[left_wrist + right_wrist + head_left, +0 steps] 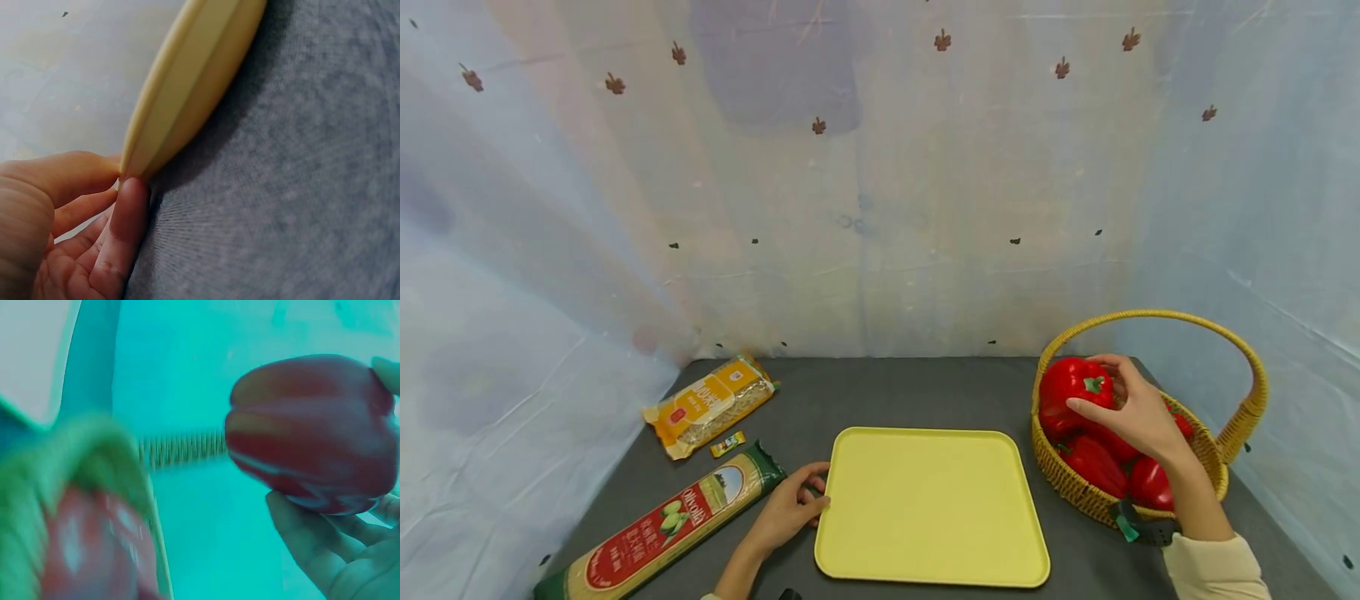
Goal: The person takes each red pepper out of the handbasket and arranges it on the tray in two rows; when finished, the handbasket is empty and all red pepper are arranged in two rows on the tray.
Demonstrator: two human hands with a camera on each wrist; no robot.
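Note:
My right hand [1138, 412] grips a red bell pepper [1063, 392] with a green stem, thumb on one side and fingers on the other. In the right wrist view this bell pepper [312, 431] is held up beside the basket's rim. Below it, the yellow wicker basket [1067, 483] with a tall arched handle contains several more red peppers [1093, 467]. On the other side, my left hand [786, 508] pinches the left edge of a yellow rectangular tray [932, 508]. The left wrist view has thumb and fingers on the rim of the tray [187, 75].
Left of the tray lies a long pack of spaghetti [662, 533] with a red label. Beyond it are a small yellow packet [727, 444] and a yellow bag [711, 404] with a see-through window. Pale sheeting [865, 183] hangs behind and beside the dark grey tabletop [895, 392].

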